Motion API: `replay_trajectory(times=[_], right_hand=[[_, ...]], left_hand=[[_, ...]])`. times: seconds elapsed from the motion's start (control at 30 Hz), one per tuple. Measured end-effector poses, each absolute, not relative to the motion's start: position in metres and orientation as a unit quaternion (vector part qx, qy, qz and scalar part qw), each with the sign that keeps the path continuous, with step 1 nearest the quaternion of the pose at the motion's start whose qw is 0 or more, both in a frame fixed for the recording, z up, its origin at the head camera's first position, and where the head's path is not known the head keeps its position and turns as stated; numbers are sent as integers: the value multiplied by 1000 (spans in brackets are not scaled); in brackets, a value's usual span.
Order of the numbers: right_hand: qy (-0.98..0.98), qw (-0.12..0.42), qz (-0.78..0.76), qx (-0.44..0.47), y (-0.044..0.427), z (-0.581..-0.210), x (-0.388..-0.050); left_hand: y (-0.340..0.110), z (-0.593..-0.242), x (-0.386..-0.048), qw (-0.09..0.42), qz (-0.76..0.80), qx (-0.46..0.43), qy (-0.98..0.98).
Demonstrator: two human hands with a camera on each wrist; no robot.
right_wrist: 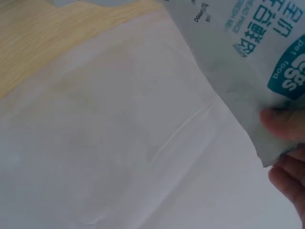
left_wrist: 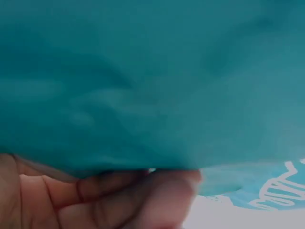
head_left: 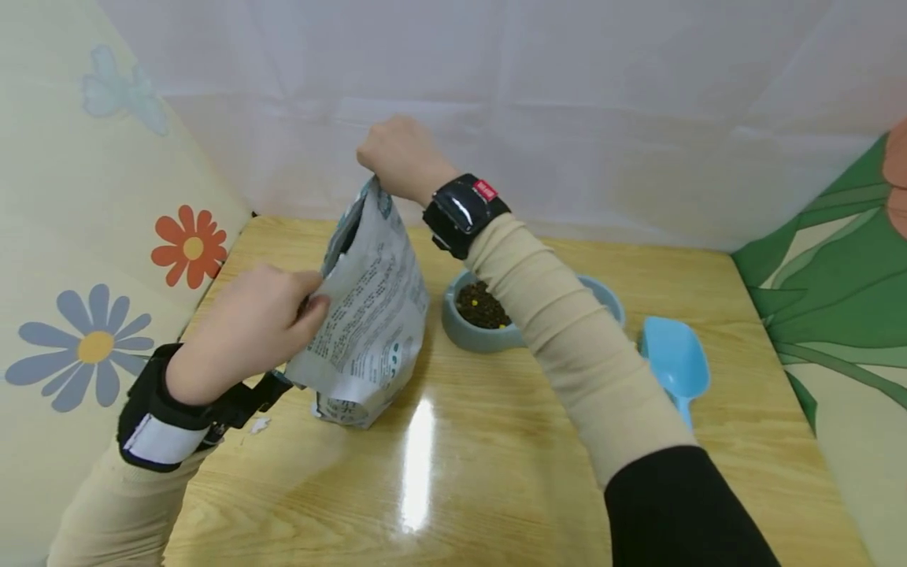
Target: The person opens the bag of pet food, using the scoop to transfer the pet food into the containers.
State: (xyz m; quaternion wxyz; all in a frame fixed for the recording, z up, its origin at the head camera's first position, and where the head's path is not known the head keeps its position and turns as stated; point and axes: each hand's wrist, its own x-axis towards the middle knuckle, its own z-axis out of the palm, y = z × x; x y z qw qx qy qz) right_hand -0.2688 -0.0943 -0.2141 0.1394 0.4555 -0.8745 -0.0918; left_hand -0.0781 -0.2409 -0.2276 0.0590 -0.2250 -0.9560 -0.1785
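A grey-white pet food bag (head_left: pixel 375 307) with printed text stands tilted on the wooden table, its top edge parted. My left hand (head_left: pixel 248 327) pinches the near top corner between thumb and fingers. At the far top corner, my right hand (head_left: pixel 405 156) grips the bag; in the right wrist view its thumb and fingers (right_wrist: pixel 286 125) hold that corner. The left wrist view is mostly filled by the bag's teal surface (left_wrist: pixel 152 95), with fingers (left_wrist: pixel 162 200) curled beneath its edge. What lies inside the bag is hidden.
Behind my right forearm is a blue-grey bowl (head_left: pixel 471 337) holding brown kibble (head_left: pixel 482 305) with yellow bits; the sleeve covers part of it. A light-blue scoop (head_left: pixel 676 358) lies on the table (head_left: pixel 496 472) to the right. A white sheet (head_left: pixel 602 118) hangs at the back.
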Motion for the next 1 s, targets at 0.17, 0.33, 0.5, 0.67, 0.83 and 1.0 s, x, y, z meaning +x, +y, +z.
replay_trajectory(times=[0.17, 0.33, 0.5, 0.67, 0.83, 1.0], right_hand=[[-886, 113, -97, 438, -97, -213, -267], [-877, 104, -104, 457, -94, -212, -269], [-856, 90, -77, 504, -88, -207, -264], [-833, 77, -54, 545, -92, -203, -249], [-832, 93, -75, 541, -99, -209, -246], [-838, 116, -76, 528, -98, -214, -247]], left_hand=[[-239, -229, -74, 92, -152, -225, -958], [-239, -231, -73, 101, -144, -211, -961], [-241, -231, -74, 77, -163, -190, -965], [-243, -232, -76, 60, -170, -174, -968], [-243, -233, -77, 68, -167, -178, -967], [-242, -233, -79, 71, -168, -181, -966]])
